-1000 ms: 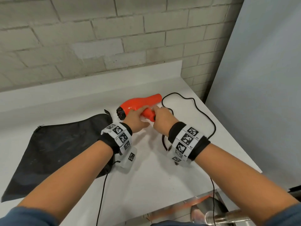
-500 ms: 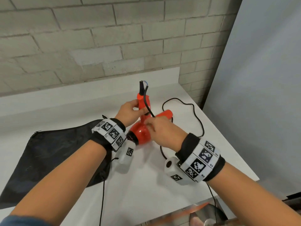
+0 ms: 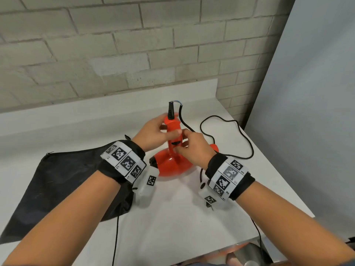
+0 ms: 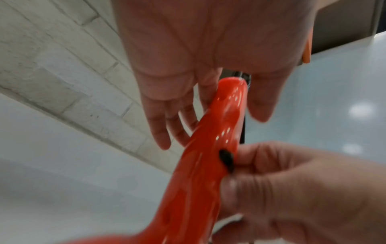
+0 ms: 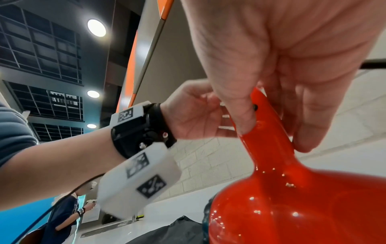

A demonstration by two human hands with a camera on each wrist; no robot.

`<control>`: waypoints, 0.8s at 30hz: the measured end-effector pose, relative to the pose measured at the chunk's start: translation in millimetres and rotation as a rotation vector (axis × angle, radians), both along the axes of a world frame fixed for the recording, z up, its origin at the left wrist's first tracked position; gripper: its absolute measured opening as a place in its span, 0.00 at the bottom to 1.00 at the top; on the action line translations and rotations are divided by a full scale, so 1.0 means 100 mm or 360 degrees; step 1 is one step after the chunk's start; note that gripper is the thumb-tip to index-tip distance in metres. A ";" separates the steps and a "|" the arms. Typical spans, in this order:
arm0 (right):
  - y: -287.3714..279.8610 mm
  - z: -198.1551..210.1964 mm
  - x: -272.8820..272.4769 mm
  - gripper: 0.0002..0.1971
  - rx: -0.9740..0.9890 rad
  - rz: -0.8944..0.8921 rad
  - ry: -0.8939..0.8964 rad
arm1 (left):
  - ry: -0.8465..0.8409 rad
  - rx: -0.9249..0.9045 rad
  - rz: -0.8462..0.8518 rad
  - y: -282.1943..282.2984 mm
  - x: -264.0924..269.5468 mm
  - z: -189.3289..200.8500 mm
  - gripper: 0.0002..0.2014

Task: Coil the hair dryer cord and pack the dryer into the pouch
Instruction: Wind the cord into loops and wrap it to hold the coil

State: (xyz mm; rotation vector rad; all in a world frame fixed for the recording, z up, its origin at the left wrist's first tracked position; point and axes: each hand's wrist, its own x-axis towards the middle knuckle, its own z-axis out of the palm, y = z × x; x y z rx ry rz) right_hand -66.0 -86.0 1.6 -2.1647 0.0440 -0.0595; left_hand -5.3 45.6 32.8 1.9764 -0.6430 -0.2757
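Observation:
The red hair dryer (image 3: pixel 169 166) stands on its body on the white table (image 3: pixel 172 217), handle pointing up. My left hand (image 3: pixel 165 129) grips the upper handle, thumb toward me and fingers behind it. My right hand (image 3: pixel 181 142) pinches the handle just below, by the black switch. In the left wrist view the handle (image 4: pixel 200 173) runs between the thumb and fingers. The black cord (image 3: pixel 211 116) leaves the handle top and lies in a loose loop to the right. The black pouch (image 3: pixel 63 179) lies flat on the left, partly under my left wrist.
A brick wall runs along the back and a grey panel (image 3: pixel 307 112) closes the right side. The table's right edge passes near the cord loop. A thin wrist-camera cable (image 3: pixel 116 237) hangs over the front edge. A metal object (image 3: pixel 240 256) sits below the table front.
The dryer, lying on its side a second ago, now stands with its handle up. My right hand has moved from the cord onto the handle below my left hand.

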 end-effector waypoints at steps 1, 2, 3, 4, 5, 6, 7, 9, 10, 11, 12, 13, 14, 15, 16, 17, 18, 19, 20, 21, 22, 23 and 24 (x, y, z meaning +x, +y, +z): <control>0.00 0.00 0.01 0.18 0.0001 0.0003 -0.0003 | 0.0019 -0.0156 0.0006 -0.01 0.00 0.09 0.15; -0.01 0.00 0.02 0.18 -0.0009 0.0010 -0.0003 | 0.0050 -0.0306 0.0017 -0.04 -0.01 0.20 0.14; -0.01 0.00 0.03 0.18 -0.0031 0.0023 0.0000 | 0.0060 -0.0383 0.0038 -0.06 0.00 0.31 0.15; -0.02 0.00 0.04 0.19 -0.0063 0.0039 0.0002 | 0.0031 -0.0356 0.0051 -0.09 0.01 0.42 0.16; -0.03 0.01 0.05 0.19 -0.0101 0.0058 0.0007 | -0.0045 -0.0227 0.0052 -0.12 0.00 0.52 0.18; -0.04 0.02 0.06 0.18 -0.0135 0.0077 0.0013 | -0.0167 -0.0032 0.0027 -0.16 0.01 0.61 0.19; -0.06 0.03 0.07 0.17 -0.0164 0.0092 0.0018 | -0.0324 0.0214 -0.0010 -0.20 0.02 0.67 0.19; -0.10 0.05 0.09 0.17 -0.0210 0.0109 0.0013 | -0.0582 0.0708 -0.0059 -0.29 0.07 0.75 0.18; -0.13 0.06 0.09 0.18 -0.0251 0.0122 0.0000 | -0.0623 0.0872 -0.0075 -0.31 0.09 0.77 0.17; -0.16 0.08 0.09 0.19 -0.0298 0.0138 -0.0017 | -0.0613 0.0968 -0.0086 -0.32 0.12 0.78 0.17; -0.20 0.10 0.09 0.19 -0.0336 0.0150 -0.0048 | -0.0580 0.1011 -0.0089 -0.33 0.14 0.79 0.16; -0.24 0.12 0.09 0.19 -0.0358 0.0149 -0.0078 | -0.0548 0.1023 -0.0089 -0.32 0.15 0.79 0.15; -0.29 0.15 0.09 0.19 -0.0367 0.0125 -0.0115 | -0.0517 0.1027 -0.0093 -0.31 0.15 0.80 0.14; -0.34 0.19 0.09 0.18 -0.0365 0.0083 -0.0158 | -0.0491 0.1030 -0.0108 -0.30 0.15 0.81 0.13; -0.38 0.23 0.10 0.16 -0.0348 0.0027 -0.0220 | -0.0465 0.1036 -0.0140 -0.30 0.14 0.81 0.14; -0.43 0.28 0.11 0.14 -0.0328 -0.0043 -0.0296 | -0.0436 0.1036 -0.0184 -0.29 0.14 0.82 0.13; -0.47 0.32 0.13 0.12 -0.0305 -0.0127 -0.0376 | -0.0404 0.1024 -0.0225 -0.28 0.14 0.82 0.13; -0.50 0.37 0.14 0.12 -0.0272 -0.0223 -0.0443 | -0.0380 0.0984 -0.0252 -0.28 0.15 0.82 0.13; -0.54 0.41 0.15 0.14 -0.0235 -0.0334 -0.0497 | -0.0350 0.0901 -0.0260 -0.28 0.15 0.82 0.13; -0.56 0.46 0.15 0.15 -0.0212 -0.0456 -0.0535 | -0.0282 0.0757 -0.0247 -0.28 0.16 0.81 0.13; -0.59 0.50 0.15 0.16 -0.0223 -0.0578 -0.0556 | -0.0167 0.0571 -0.0222 -0.29 0.17 0.80 0.14; -0.61 0.53 0.15 0.16 -0.0264 -0.0692 -0.0569 | -0.0034 0.0375 -0.0196 -0.28 0.17 0.78 0.14; -0.63 0.56 0.15 0.15 -0.0322 -0.0785 -0.0589 | 0.0083 0.0206 -0.0181 -0.28 0.17 0.78 0.15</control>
